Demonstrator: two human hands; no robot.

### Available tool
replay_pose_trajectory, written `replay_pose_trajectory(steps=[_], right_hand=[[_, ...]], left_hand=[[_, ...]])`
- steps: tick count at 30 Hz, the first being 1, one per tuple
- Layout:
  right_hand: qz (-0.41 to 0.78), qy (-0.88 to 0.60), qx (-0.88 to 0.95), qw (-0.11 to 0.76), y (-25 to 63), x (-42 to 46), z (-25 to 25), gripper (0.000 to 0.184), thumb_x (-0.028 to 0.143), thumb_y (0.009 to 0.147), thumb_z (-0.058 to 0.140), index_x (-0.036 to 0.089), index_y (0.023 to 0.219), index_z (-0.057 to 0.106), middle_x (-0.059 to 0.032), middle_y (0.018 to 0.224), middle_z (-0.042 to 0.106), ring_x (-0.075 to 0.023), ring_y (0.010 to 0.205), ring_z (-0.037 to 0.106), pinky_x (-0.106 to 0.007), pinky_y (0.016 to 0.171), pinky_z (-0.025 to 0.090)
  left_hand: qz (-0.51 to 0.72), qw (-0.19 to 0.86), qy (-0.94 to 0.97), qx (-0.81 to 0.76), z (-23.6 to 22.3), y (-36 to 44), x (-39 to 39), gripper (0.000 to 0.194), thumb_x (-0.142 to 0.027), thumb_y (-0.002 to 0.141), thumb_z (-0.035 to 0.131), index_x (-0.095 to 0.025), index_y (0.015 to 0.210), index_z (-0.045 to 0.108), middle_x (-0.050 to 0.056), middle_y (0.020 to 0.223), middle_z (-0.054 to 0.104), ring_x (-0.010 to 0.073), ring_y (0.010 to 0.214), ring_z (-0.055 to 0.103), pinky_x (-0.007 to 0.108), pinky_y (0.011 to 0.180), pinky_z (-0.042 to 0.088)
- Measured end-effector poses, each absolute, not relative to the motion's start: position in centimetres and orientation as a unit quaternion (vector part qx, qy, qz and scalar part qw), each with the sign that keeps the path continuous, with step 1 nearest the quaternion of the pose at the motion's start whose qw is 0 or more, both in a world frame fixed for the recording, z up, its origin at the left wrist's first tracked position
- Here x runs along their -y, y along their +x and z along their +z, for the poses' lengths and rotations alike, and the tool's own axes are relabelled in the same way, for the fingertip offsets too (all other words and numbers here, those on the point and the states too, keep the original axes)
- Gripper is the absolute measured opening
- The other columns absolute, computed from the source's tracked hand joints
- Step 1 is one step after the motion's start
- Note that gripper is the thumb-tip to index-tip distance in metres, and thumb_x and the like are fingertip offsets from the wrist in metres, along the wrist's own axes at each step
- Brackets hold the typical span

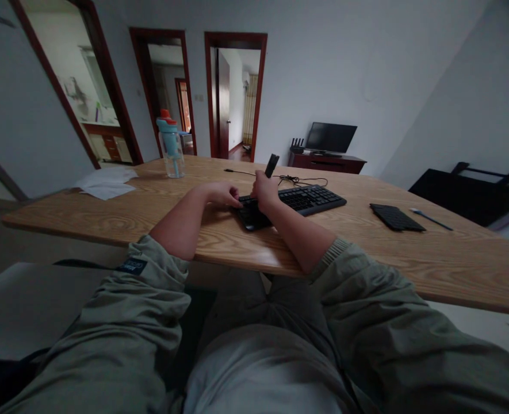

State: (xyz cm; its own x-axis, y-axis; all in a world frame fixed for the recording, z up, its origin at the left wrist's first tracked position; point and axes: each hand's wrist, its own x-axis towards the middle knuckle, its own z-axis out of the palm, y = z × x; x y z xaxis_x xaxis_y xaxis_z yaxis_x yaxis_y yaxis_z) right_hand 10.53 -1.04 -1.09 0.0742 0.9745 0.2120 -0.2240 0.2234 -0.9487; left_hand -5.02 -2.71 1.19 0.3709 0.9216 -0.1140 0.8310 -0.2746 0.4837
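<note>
A black keyboard [310,199] lies at a slant on the wooden table, its left end beneath my hands. My left hand [223,194] is closed at the keyboard's left edge, thumb and fingertips touching it. In a fist, my right hand [266,190] holds a black stick-like tool [272,165] over the left keys. The tool's upper end juts up past the fist; its lower end is hidden, so I cannot make out its kind. Behind the keyboard lies its coiled black cable [295,180].
On the table [159,213], white papers [107,183] and a water bottle [172,146] are to the left. To the right lie a flat black keyed panel [396,218] and a thin brush [433,219] with a pale head. The table's near edge runs under my forearms.
</note>
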Motion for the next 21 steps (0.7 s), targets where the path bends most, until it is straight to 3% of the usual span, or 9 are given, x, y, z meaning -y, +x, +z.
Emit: replay_pose_trajectory(steps=[5,12,17,21], right_hand=[[0.515,-0.349,0.424,0.658,14.0,1.9,0.9,0.034,0.03,0.09,0.052,0.025,0.069,0.027,0.0103,0.05,0.026,-0.0061,0.038,0.023,-0.019,0.036,0.025],[0.464,-0.37,0.427,0.682,24.4,1.0,1.2,0.035,0.031,0.088,0.056,0.024,0.066,0.03,0.0095,0.049,0.027,-0.0068,0.037,0.023,-0.021,0.035,0.026],[0.437,-0.427,0.418,0.672,33.2,1.1,-0.3,0.031,0.025,0.087,0.055,0.024,0.064,0.034,0.0082,0.046,0.029,-0.0076,0.038,0.024,-0.021,0.034,0.024],[0.487,-0.458,0.415,0.617,37.6,1.7,-1.5,0.035,0.028,0.091,0.054,0.023,0.062,0.035,0.008,0.046,0.029,-0.0066,0.037,0.025,-0.019,0.034,0.026]], left_hand=[[0.091,0.231,0.796,-0.552,1.2,-5.2,2.6,0.039,-0.05,0.058,0.079,-0.02,0.074,0.059,-0.002,0.064,0.058,0.0147,0.062,0.049,0.028,0.059,0.035],[0.099,0.235,0.793,-0.553,1.0,-5.5,2.2,0.044,-0.055,0.054,0.078,-0.02,0.072,0.057,-0.001,0.067,0.059,0.0156,0.063,0.05,0.028,0.057,0.035],[0.1,0.245,0.785,-0.56,1.2,-5.3,2.6,0.047,-0.056,0.051,0.079,-0.02,0.07,0.056,-0.001,0.064,0.057,0.015,0.061,0.048,0.028,0.056,0.034],[0.1,0.25,0.786,-0.557,1.3,-5.4,2.6,0.049,-0.059,0.05,0.079,-0.02,0.071,0.057,-0.001,0.064,0.057,0.0151,0.06,0.048,0.028,0.055,0.033]])
